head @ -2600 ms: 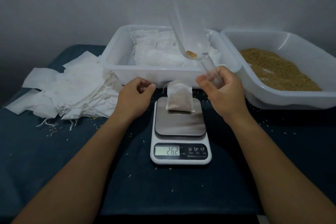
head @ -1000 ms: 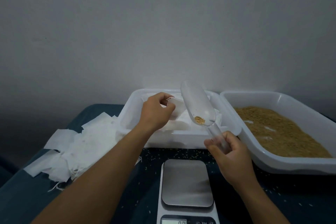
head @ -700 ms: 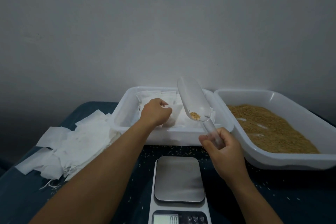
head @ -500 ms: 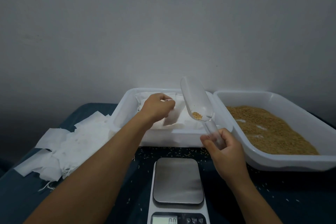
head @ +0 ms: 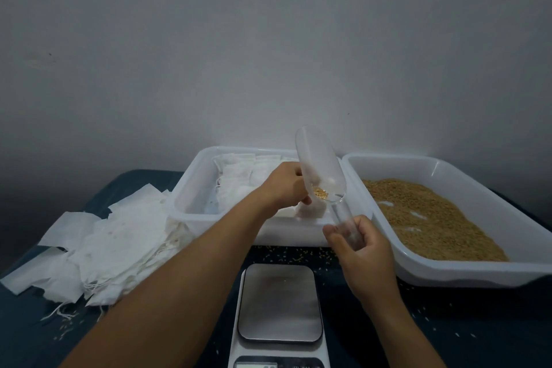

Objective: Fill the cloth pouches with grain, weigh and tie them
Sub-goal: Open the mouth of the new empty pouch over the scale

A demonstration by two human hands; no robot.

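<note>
your left hand reaches into the white tub of filled pouches, fingers curled down onto a pouch at the tub's near edge; the scoop partly hides the fingertips, so i cannot tell whether they grip it or only touch it. your right hand holds the clear scoop by its handle, fingers and thumb wrapped round it, bowl tilted up over the tub with a little grain at the bottom of the bowl. the scale sits just below both hands, its plate bare. the grain tray is to your right, the flat unfilled pouches heaped to your left on the dark cloth.
</note>
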